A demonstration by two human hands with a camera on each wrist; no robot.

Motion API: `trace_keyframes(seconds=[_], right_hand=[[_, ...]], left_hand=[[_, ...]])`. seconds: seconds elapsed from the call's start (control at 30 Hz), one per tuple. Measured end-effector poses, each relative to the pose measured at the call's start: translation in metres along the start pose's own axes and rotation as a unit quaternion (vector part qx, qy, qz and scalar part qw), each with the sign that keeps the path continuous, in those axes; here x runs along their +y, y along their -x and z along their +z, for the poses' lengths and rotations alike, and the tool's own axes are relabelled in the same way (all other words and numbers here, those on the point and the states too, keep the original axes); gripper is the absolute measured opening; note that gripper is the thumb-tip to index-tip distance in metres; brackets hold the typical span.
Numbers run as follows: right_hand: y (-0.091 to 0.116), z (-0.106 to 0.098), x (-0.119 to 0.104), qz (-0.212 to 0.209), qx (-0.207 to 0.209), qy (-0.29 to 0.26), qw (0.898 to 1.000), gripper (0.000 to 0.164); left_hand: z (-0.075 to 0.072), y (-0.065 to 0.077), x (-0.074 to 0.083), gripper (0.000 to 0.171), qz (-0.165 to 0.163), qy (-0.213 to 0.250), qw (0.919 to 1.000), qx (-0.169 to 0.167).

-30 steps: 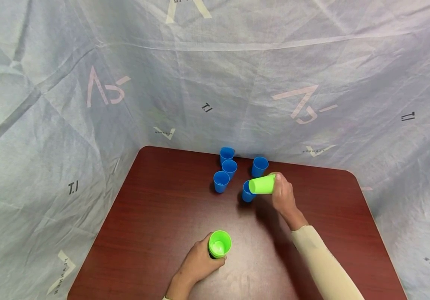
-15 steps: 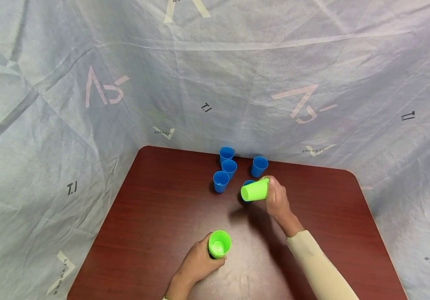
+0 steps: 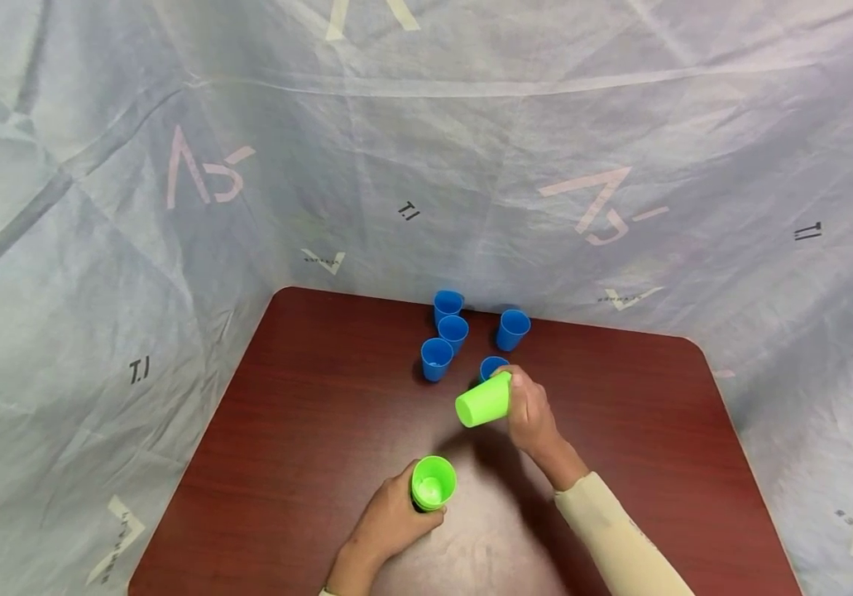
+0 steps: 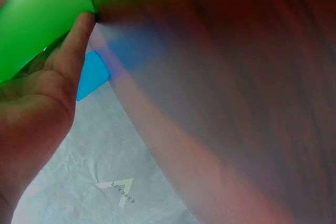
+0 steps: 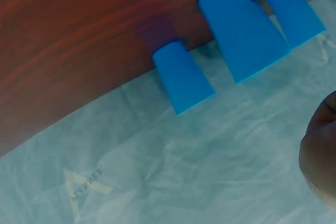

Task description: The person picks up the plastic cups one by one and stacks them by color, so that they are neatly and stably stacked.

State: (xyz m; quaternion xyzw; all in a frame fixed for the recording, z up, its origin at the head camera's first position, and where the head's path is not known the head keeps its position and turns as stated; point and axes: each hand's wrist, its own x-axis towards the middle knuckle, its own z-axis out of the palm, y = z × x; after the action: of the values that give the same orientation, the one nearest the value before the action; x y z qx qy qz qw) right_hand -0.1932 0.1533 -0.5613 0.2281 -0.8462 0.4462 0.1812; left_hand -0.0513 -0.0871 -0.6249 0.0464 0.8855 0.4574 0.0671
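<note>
Near the front of the table, my left hand (image 3: 389,520) grips upright green cups (image 3: 433,480); more than one rim shows, so they look nested. In the left wrist view, fingers curl round the green wall (image 4: 47,19). My right hand (image 3: 533,416) holds another green cup (image 3: 482,402) by its rim end, tilted with its base toward the left and down, above the table. Just behind it stands a blue cup (image 3: 494,367), partly hidden by the green cup and hand. In the right wrist view only an edge of the right hand (image 5: 321,156) shows.
Upright blue cups stand farther back: one to the right (image 3: 513,330), and a close row of three on the left, whose nearest cup (image 3: 437,359) is lowest in view. The brown table (image 3: 307,430) meets a grey cloth backdrop (image 3: 411,165) behind and at both sides.
My right hand has brought its green cup left and nearer, from beside the front blue cup toward my left hand. The left hand and its cups have stayed nearly still.
</note>
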Motion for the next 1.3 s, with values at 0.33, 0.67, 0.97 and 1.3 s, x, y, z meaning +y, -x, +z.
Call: trace_keyframes(seconds=[0.33,0.67,0.97,1.3], right_hand=[[0.010,0.011,-0.010,-0.020,-0.007,-0.022,1.000,0.033],[0.017,0.014,-0.017,-0.041,-0.027,-0.045,0.998,0.028],[0.024,0.019,-0.033,-0.053,-0.065,-0.111,0.990,0.014],[0.032,0.024,-0.040,-0.095,-0.083,-0.080,0.989,0.020]], left_hand=[[0.002,0.001,0.001,0.062,0.008,0.003,0.9999,0.008],[0.002,0.003,0.002,0.064,0.003,0.002,0.9999,0.014],[0.003,0.004,0.001,0.061,0.013,0.003,0.9997,0.019],[0.002,0.001,0.001,0.063,0.013,0.000,0.9999,0.008]])
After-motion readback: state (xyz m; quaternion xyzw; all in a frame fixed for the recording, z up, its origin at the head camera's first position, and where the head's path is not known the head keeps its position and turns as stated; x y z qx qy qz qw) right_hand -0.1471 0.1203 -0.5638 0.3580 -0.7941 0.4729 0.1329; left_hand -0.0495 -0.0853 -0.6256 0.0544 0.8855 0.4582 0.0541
